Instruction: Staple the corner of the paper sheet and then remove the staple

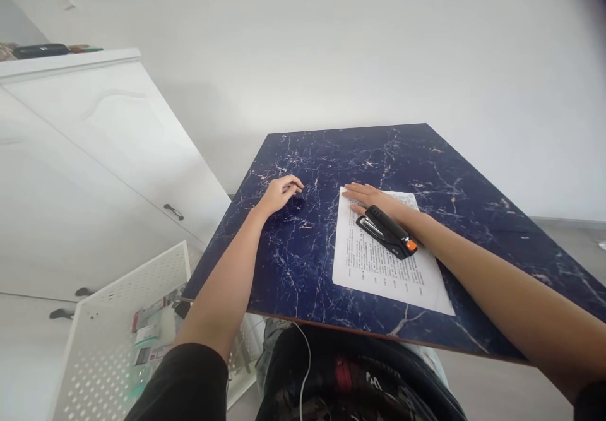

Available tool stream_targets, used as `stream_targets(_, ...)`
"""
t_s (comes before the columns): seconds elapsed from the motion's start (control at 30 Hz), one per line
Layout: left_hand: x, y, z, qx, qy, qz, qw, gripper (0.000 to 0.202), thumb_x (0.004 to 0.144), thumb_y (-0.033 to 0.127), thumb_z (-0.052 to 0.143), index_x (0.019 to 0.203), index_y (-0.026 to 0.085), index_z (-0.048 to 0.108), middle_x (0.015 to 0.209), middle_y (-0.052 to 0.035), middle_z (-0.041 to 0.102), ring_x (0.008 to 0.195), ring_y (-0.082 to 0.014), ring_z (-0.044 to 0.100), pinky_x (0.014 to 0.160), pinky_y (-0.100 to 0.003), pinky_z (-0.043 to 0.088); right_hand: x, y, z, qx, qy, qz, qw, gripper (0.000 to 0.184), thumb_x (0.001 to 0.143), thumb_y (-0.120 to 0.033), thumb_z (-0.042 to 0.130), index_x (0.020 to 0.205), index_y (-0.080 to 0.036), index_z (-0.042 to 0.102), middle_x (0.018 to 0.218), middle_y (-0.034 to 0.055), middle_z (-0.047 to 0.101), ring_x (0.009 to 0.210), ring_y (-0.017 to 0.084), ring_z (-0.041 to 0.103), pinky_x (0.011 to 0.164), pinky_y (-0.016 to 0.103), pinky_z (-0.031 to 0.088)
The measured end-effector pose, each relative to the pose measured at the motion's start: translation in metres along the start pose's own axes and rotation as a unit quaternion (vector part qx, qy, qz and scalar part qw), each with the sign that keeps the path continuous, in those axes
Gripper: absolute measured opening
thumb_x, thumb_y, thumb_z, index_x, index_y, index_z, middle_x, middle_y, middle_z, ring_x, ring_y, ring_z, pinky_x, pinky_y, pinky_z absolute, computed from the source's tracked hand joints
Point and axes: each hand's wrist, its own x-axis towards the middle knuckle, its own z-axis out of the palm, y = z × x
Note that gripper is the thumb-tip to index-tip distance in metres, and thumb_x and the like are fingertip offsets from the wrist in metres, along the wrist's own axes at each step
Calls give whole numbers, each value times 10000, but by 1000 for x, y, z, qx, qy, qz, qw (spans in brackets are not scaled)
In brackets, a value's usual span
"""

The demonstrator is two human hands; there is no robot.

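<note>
My right hand (376,200) lies flat on the upper part of a printed sheet of paper (350,269), fingers stretched out to the left. Beside its thumb and wrist, a black stapler (388,231) with an orange end rests on the sheet, tilted across the printed lines. The hand does not grip it. To the left of the paper, my left hand (283,194) rests on the blue marbled table (303,288). Its fingers are loosely bent and hold nothing that I can see.
A white wall (303,42) stands behind the table. At left is a white cabinet (95,137) with dark handles and some items on top. Below it, a white perforated basket (95,345) holds packages. A white cable (305,370) hangs by my lap.
</note>
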Motion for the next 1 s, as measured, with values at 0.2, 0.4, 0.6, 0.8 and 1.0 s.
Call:
stream_targets(0.2,-1,2,-23,7,45,-45,998,247,664,-39,794,744,175,699,896,-87,703,995,-244,659,1003,-336,484,-1,2,1,1,7,0,1000,630,1045,-576,351,1588,-274,456,1691,24,301,1563,303,266,1299,539,165)
stream_targets(0.4,-4,9,4,-7,264,-13,964,226,759,-28,708,737,190,653,856,-60,655,978,-272,632,996,-415,489,-3,-1,0,15,11,15,1000,619,1038,-584,354,1591,-324,450,1685,-23,313,1555,312,287,1296,554,192)
stream_targets(0.6,-54,9,78,39,315,49,947,330,734,10,798,930,197,609,1240,-192,582,1397,-394,430,1054,-470,441,-1,5,5,10,22,0,1000,632,1041,-599,345,1576,-290,479,1673,6,348,1546,305,311,1298,529,205)
stream_targets(0.8,-73,12,-29,234,410,0,881,304,741,60,767,848,202,520,1272,-205,574,1455,-424,333,1060,-553,415,-4,1,0,17,15,3,1000,630,1038,-599,349,1573,-296,481,1677,6,339,1546,313,307,1297,547,199)
stream_targets(1.0,-74,25,-112,332,519,-66,785,261,803,42,634,819,206,431,1290,-227,521,1440,-440,304,1038,-563,414,-6,-3,-4,25,21,6,999,615,1045,-607,349,1573,-319,481,1674,-14,346,1539,312,321,1293,534,223)
